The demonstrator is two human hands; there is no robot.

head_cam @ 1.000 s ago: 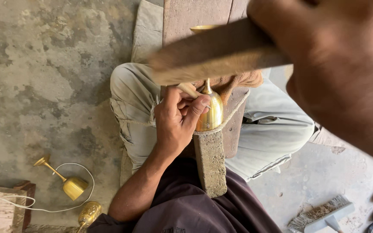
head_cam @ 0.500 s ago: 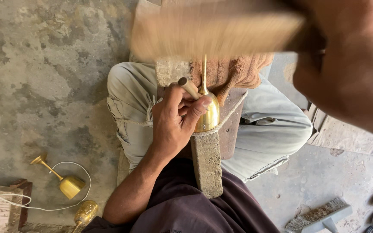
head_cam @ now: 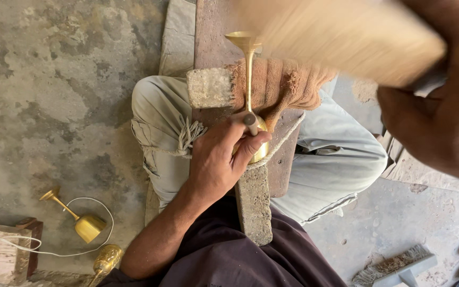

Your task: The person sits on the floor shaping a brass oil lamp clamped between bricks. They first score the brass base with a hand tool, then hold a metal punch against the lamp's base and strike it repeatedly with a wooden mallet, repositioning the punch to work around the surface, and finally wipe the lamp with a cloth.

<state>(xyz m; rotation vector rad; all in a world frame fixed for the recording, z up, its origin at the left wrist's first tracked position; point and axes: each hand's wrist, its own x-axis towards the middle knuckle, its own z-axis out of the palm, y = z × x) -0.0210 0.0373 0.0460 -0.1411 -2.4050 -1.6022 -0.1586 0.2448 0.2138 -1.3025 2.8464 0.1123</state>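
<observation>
Fingers [head_cam: 240, 139] of the left hand [head_cam: 216, 165] are clenched round a small punch-like tool [head_cam: 251, 123], its tip on the bowl of a brass goblet [head_cam: 251, 95]. The goblet lies stem-outward on a long stone block [head_cam: 253, 204] across the person's lap, padded by a brown cloth [head_cam: 288, 85]. The right hand [head_cam: 442, 122] is raised, gripping a blurred wooden mallet [head_cam: 346, 37]. Judgement: a chasing or hammering step is in hand; the next blow calls for a square strike on the tool head, the goblet held steady. Count, largest first: one block, one mallet, three goblets, including two on the floor [head_cam: 78, 218] [head_cam: 106, 260], one tool.
</observation>
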